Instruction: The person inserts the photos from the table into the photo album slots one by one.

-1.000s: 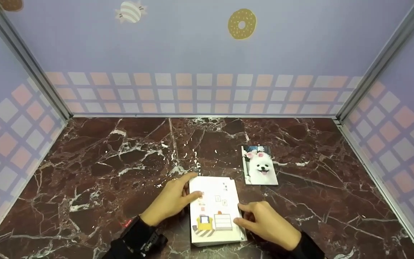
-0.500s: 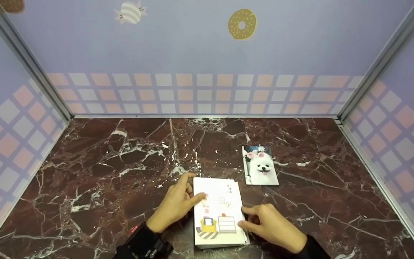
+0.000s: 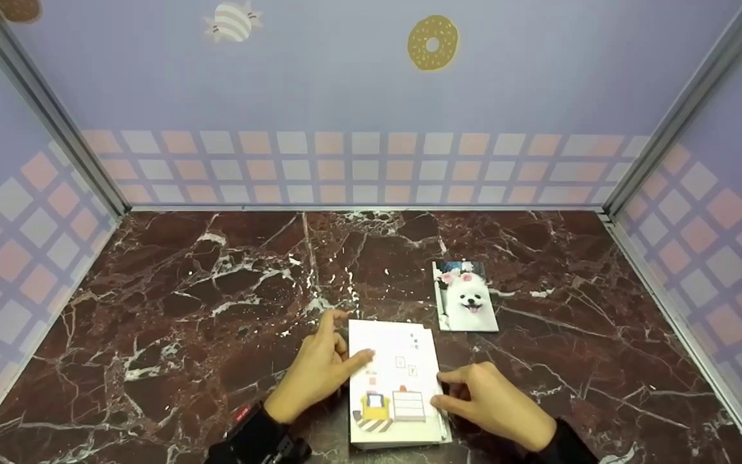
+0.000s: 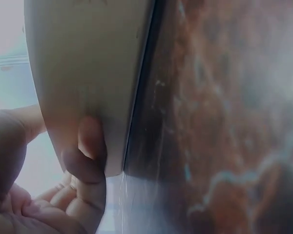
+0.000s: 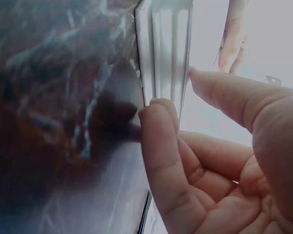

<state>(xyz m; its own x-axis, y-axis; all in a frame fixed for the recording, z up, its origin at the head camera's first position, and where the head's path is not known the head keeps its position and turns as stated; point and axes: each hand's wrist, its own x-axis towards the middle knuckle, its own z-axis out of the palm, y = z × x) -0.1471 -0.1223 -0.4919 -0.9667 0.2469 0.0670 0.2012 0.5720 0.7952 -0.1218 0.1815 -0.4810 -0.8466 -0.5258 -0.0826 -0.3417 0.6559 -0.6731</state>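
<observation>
A stack of cards (image 3: 396,386) lay on the marble table (image 3: 171,322), near its front edge, between both hands. The top card showed a yellow armchair and a dresser. The left hand (image 3: 316,374) gripped the stack's left edge, thumb on the top card and fingers curled against the side; the left wrist view showed a fingertip (image 4: 90,141) pressed to that edge. The right hand (image 3: 493,403) gripped the right edge, thumb over the top and index finger (image 5: 158,146) curled against the side of the cards. 1 dog photo (image 3: 466,296) lay flat just beyond the stack's far right corner, apart from it.
</observation>
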